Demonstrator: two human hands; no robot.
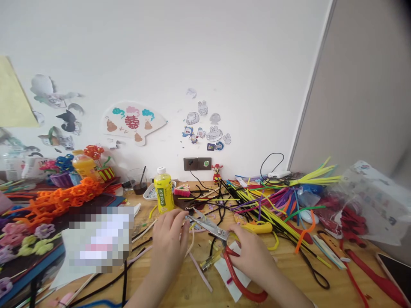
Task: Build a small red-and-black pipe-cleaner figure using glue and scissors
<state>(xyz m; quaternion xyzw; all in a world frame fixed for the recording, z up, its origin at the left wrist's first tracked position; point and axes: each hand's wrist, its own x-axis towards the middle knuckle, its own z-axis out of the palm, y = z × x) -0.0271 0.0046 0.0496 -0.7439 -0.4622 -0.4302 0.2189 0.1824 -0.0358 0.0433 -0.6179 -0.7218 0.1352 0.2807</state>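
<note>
My right hand (pixel 252 250) grips a pair of scissors (pixel 220 233) with red handles and metal blades. The blades are apart and point up and left toward my left hand (pixel 170 235). The fingers of that hand are pinched together beside the blade tips, on something small and dark that I cannot make out. Just behind my left hand stands a yellow drink bottle (pixel 164 192) with a white cap. A pale pipe cleaner (pixel 201 271) lies on the table between my hands. Under the scissors is a white piece of paper (pixel 221 267).
Many coloured pipe cleaners (pixel 257 205) are piled at the right, near a yellow-handled tool (pixel 258 227). Orange pipe-cleaner work (pixel 67 199) and small flowers (pixel 19 235) lie at the left. A plastic cup (pixel 138 184) with dark liquid stands by the wall. A phone (pixel 396 273) rests at the right edge.
</note>
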